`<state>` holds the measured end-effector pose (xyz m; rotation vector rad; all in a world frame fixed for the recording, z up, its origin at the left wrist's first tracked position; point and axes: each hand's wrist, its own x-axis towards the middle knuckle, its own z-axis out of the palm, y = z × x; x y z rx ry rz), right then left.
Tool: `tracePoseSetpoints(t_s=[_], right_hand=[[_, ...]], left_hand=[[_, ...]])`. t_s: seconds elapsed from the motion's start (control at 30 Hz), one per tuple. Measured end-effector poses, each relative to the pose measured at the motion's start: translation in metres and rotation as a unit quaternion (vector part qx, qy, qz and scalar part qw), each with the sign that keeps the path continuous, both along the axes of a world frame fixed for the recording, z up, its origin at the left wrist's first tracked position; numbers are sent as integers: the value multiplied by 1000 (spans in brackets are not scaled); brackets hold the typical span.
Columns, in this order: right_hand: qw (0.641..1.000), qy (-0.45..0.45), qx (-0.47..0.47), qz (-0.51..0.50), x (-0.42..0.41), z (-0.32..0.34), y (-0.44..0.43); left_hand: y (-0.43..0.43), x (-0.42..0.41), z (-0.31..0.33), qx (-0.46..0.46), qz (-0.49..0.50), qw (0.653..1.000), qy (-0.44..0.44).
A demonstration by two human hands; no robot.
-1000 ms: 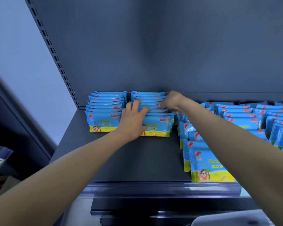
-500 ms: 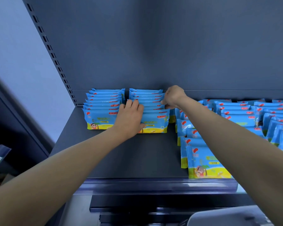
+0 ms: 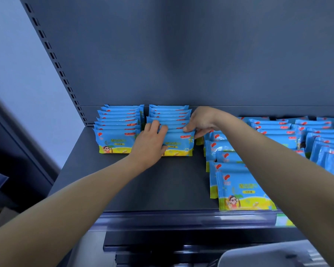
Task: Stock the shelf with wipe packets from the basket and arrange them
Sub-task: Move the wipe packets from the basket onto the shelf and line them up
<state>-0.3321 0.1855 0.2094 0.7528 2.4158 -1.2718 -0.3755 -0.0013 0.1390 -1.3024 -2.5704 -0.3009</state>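
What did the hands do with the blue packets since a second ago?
The right hand slid forward from the back of the second row of blue-and-yellow plastic wipe packets and now pinches the top right corner of the front packet. The left hand stayed flat on that row. The leftmost row and the dark grey metal shelf look unchanged.

Pale blurred object [image 3: 258,257] cut by bottom edge, rightmost packet rows [image 3: 328,137] cut off, print unreadable.
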Motion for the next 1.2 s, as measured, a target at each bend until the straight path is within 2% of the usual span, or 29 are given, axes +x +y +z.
tracePoseSetpoints(t_s=[0.2, 0.33, 0.43, 0.57, 0.7, 0.83, 1.13, 1.2], right_hand=[[1000, -18, 1, -2, 3, 4, 4], [997, -1, 81, -8, 2, 6, 5], [993, -6, 114, -4, 1, 6, 2], [993, -44, 108, 11, 2, 6, -6], [996, -26, 84, -9, 3, 5, -13], [997, -7, 71, -12, 4, 5, -17], [988, -14, 155, -21, -1, 3, -22], [986, -13, 163, -24, -1, 3, -21]], left_hand=[[-3, -2, 0, 9, 2, 999, -38], [-11, -6, 7, 28, 17, 997, -65], [-21, -9, 8, 48, 46, 997, -50], [-28, -14, 9, 41, 68, 997, -13], [-30, -20, 12, 15, 77, 995, -54], [-35, -23, 11, 48, 57, 994, -83], [-31, -25, 3, 45, 43, 997, -45], [-28, -23, 1, 20, 41, 998, -47]])
